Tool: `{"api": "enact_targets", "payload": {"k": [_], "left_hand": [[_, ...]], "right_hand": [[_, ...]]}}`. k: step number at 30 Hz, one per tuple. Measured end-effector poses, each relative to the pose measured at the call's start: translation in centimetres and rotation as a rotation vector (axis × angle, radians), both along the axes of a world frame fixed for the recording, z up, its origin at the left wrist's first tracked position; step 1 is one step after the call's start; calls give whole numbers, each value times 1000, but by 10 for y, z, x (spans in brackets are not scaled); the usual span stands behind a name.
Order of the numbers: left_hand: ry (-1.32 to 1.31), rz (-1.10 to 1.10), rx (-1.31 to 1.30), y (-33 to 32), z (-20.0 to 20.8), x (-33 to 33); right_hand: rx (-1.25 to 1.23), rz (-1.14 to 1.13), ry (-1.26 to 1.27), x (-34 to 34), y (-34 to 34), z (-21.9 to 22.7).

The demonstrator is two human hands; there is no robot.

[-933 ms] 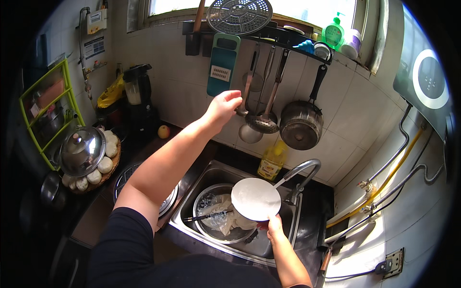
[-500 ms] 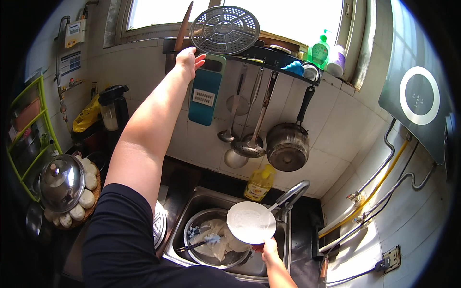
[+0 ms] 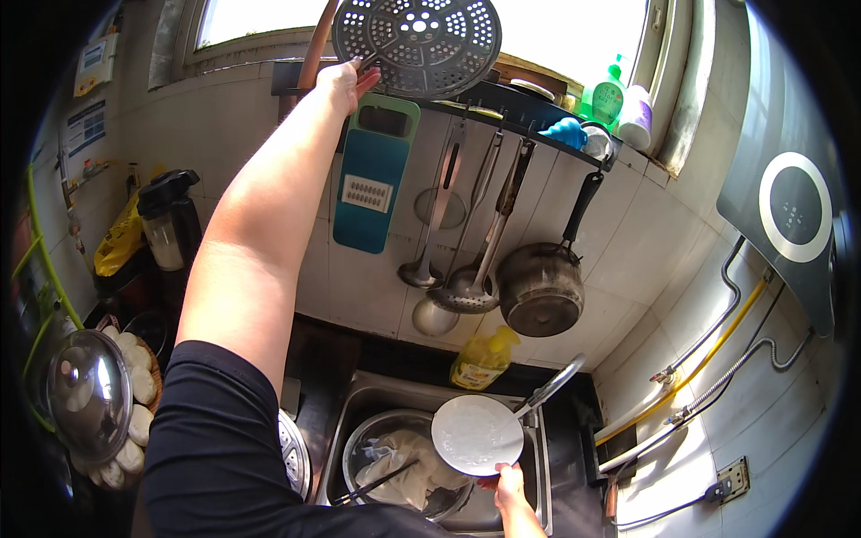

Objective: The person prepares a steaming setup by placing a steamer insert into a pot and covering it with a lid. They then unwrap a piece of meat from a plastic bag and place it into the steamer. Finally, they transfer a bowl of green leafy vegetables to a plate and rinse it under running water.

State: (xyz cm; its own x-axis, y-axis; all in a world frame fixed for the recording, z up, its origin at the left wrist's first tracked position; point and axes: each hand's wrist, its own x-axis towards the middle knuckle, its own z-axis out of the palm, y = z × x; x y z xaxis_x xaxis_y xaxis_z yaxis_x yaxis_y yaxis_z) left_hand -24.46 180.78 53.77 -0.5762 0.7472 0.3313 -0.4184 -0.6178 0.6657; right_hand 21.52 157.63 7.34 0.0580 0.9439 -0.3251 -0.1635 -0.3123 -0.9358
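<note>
My left hand (image 3: 345, 85) is raised at the far wall, its fingers curled on the lower left edge of a round perforated metal steamer rack (image 3: 419, 54). The rack stands on a dark wall shelf, in front of the window. Low at the right, my right hand (image 3: 510, 487) grips the near rim of a wet white round dish (image 3: 478, 436), tilted below the faucet (image 3: 556, 384). Beside the dish, a metal basin (image 3: 352, 462) in the sink holds a pale, cloth-like mass (image 3: 399, 471) and a dark stick-like utensil (image 3: 381, 482).
Below the shelf (image 3: 502, 103) hang a teal grater (image 3: 365, 202), ladles, a skimmer (image 3: 468, 291) and a blackened saucepan (image 3: 541, 291). A yellow bottle (image 3: 482, 359) stands behind the sink (image 3: 368, 387). Pale round buns (image 3: 139, 386) lie by a glass lid (image 3: 88, 394) at left.
My left hand has moved up to the steamer rack's edge. My right hand still holds the dish by the faucet. The whole view has shifted, with the wall things appearing larger.
</note>
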Motion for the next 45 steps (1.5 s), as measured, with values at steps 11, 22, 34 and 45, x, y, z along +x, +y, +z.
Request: {"api": "enact_targets", "payload": {"k": [11, 22, 34, 45], "left_hand": [[227, 527, 360, -36, 8, 27], [60, 126, 510, -135, -49, 35], [-82, 149, -360, -315, -340, 137], [-296, 324, -768, -421, -440, 222]], "right_hand": [[-113, 11, -47, -2, -19, -1], [-92, -33, -4, 4, -24, -10], [-16, 206, -24, 46, -21, -36], [-36, 333, 110, 83, -6, -65]]}}
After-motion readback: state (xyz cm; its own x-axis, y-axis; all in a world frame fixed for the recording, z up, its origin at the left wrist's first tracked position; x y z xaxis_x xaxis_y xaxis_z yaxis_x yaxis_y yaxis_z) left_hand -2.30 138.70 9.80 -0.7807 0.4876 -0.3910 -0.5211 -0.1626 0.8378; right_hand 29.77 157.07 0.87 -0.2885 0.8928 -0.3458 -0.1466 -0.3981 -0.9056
